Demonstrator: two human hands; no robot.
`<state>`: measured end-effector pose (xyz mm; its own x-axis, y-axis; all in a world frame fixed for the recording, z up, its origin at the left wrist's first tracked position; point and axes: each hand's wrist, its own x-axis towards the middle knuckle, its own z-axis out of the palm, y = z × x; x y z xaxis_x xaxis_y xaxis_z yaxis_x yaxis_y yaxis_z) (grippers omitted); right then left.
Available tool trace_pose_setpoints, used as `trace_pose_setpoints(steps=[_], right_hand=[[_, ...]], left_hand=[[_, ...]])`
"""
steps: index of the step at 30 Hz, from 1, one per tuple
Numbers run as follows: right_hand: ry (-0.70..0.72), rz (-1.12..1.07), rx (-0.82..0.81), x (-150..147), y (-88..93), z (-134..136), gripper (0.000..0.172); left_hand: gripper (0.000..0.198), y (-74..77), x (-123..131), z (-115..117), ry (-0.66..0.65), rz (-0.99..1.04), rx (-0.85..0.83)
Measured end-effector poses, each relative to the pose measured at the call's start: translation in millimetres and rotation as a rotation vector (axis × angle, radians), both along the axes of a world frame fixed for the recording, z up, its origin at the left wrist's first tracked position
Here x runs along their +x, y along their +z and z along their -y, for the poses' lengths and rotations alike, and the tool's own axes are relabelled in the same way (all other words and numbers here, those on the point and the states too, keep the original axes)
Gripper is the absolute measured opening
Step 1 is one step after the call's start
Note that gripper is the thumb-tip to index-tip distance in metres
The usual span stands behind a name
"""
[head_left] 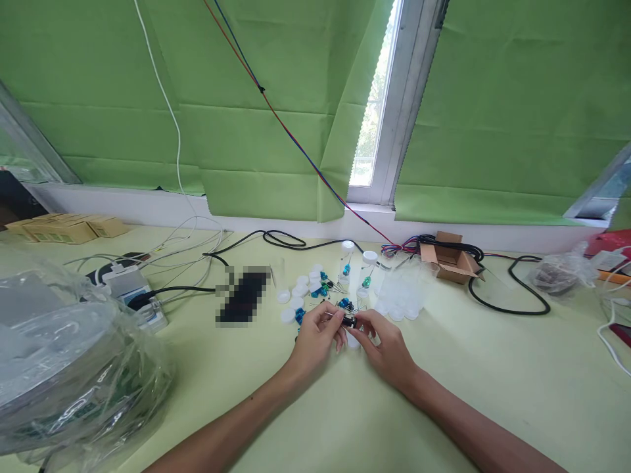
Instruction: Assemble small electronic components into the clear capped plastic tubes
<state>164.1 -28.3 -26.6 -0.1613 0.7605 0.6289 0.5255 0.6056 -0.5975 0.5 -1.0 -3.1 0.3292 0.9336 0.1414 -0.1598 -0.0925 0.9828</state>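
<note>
My left hand (319, 337) and my right hand (382, 341) meet above the pale yellow table (493, 368), fingers pinched together on a small dark part (349, 321) with thin wire leads. Just beyond them lie several blue and green LEDs (323, 288) and white round caps (296, 303). Two clear small vials (346, 263) stand upright behind, each with an LED inside. A cluster of clear plastic cups (401, 295) lies to the right of the vials.
A crinkled plastic bag (64, 368) fills the near left. A power strip (133, 292) with cables sits left of centre, a blurred dark object (244, 295) beside it. An open cardboard box (451, 257) and black cable (513, 289) lie at back right. Green blinds cover the window.
</note>
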Motion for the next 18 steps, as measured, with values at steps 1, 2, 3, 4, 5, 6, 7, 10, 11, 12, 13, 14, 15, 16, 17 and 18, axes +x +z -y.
trace_pose_setpoints(steps=[1, 2, 3, 4, 5, 6, 7, 10, 11, 12, 13, 14, 15, 16, 17, 18], right_hand=[[-0.001, 0.004, -0.006, 0.1, -0.8, 0.0, 0.009], [-0.004, 0.006, -0.011, 0.1, -1.7, 0.1, 0.009], [-0.006, 0.009, -0.017, 0.0, -2.5, 0.1, 0.009], [-0.01, 0.011, -0.021, -0.1, -3.4, 0.1, 0.009], [-0.014, 0.012, -0.026, -0.2, -4.1, 0.0, 0.009], [-0.02, 0.014, -0.031, -0.3, -4.6, -0.1, 0.011], [-0.024, 0.017, -0.038, -0.4, -5.0, -0.3, 0.012], [-0.043, 0.032, -0.049, -0.7, -5.1, -0.9, 0.016], [-0.05, 0.04, -0.048, -0.8, -4.9, -1.1, 0.018], [-0.056, 0.045, -0.043, -0.9, -4.5, -1.1, 0.019], [-0.061, 0.046, -0.038, -0.9, -4.1, -1.1, 0.018], [-0.065, 0.044, -0.032, -0.9, -3.6, -1.0, 0.016], [-0.066, 0.038, -0.028, -0.9, -3.2, -0.7, 0.013], [-0.064, 0.032, -0.024, -0.8, -2.8, -0.5, 0.012], [-0.061, 0.025, -0.02, -0.7, -2.6, -0.2, 0.015], [-0.058, 0.019, -0.014, -0.5, -2.5, 0.1, 0.019]], left_hand=[[0.029, 0.0, 0.1, 0.0, 0.0, 0.001, 0.001], [0.029, 0.2, 0.1, 0.0, -0.001, 0.001, 0.001], [0.029, 0.5, 0.1, 0.2, 0.0, 0.001, 0.0], [0.029, 0.9, 0.1, 0.5, 0.001, 0.001, 0.0], [0.029, 1.5, 0.2, 0.8, 0.002, -0.001, -0.001], [0.029, 2.2, 0.2, 1.2, 0.003, -0.005, 0.0], [0.029, 2.8, 0.3, 1.6, 0.004, -0.008, 0.0], [0.03, 3.7, 0.9, 2.2, 0.002, -0.009, 0.003], [0.03, 3.6, 1.0, 2.0, 0.002, -0.008, 0.002], [0.031, 3.4, 1.1, 1.8, 0.003, -0.006, 0.001], [0.031, 2.9, 1.0, 1.5, 0.005, -0.004, -0.001], [0.031, 2.4, 0.8, 1.1, 0.007, -0.003, -0.002], [0.031, 2.0, 0.5, 0.7, 0.008, -0.002, -0.002], [0.03, 1.5, 0.1, 0.4, 0.009, -0.002, 0.0], [0.03, 1.2, -0.3, 0.1, 0.008, -0.001, 0.002], [0.029, 1.0, -0.7, -0.2, 0.005, -0.003, 0.005]])
